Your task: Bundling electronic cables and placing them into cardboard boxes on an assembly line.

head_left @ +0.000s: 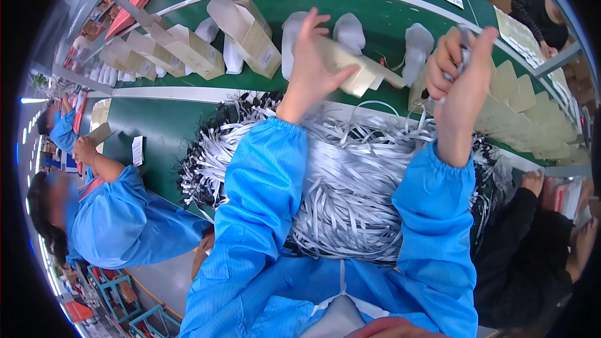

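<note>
A beige card box was tilted just beyond the pile of white straps, between the two hands.

The box looked like thin card, so probably it was light and rather stiff, yet easy to dent; its flat side walls seemed the best place for a gentle hold. Beyond the pile's left part, the left hand had its fingers spread, with the thumb at the box; whether they touched, I could not tell. Beyond the pile's right part, the right hand had its fingers closed around a small grey-white object, too covered to identify.
</note>
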Demonstrator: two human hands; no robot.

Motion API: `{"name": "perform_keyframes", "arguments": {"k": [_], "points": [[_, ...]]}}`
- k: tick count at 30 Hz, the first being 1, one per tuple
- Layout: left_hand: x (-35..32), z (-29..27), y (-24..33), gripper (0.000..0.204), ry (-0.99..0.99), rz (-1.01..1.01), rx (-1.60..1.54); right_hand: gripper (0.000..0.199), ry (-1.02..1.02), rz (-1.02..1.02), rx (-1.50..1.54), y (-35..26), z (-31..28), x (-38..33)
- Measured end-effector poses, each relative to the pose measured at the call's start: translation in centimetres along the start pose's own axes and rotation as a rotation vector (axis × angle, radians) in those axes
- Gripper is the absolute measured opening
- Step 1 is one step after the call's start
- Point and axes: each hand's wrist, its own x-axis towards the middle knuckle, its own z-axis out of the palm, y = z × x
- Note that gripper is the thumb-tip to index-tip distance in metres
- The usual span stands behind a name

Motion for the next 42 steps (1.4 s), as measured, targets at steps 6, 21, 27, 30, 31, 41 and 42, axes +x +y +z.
{"name": "perform_keyframes", "arguments": {"k": [6, 21, 27, 30, 31, 41, 42], "points": [[-1.2, -1.4, 0.0, 0.112, -0.642, -0.048, 0.362, 0.052, -0.034, 0.088, -0.046, 0.7, -0.5, 0.7], [-0.7, -0.5, 2.0, 0.078, -0.343, -0.086, 0.159, 0.028, 0.043, -0.339, 0.012, -1.6, 0.0, -1.6], [-1.7, 1.4, 2.3, 0.068, -0.215, 0.091, -0.198, 0.037, -0.021, -0.683, 0.034, -0.5, 1.3, -3.1], [-1.9, 1.6, 2.4, 0.076, -0.222, 0.166, -0.099, 0.039, -0.211, -0.663, 0.237, 0.1, 1.8, -3.4], [-2.0, 1.5, 2.5, 0.078, -0.219, 0.176, -0.065, 0.038, -0.331, -0.681, 0.333, 0.4, 1.8, -3.2], [-2.1, 2.0, 1.1, 0.078, -0.248, -0.182, -0.088, 0.051, -0.564, -0.288, -0.74, 5.5, 0.4, 0.9], [-2.2, 2.3, 0.9, 0.076, -0.239, -0.196, -0.119, 0.062, -0.567, -0.329, -0.875, 5.6, 0.0, 0.9]]}}
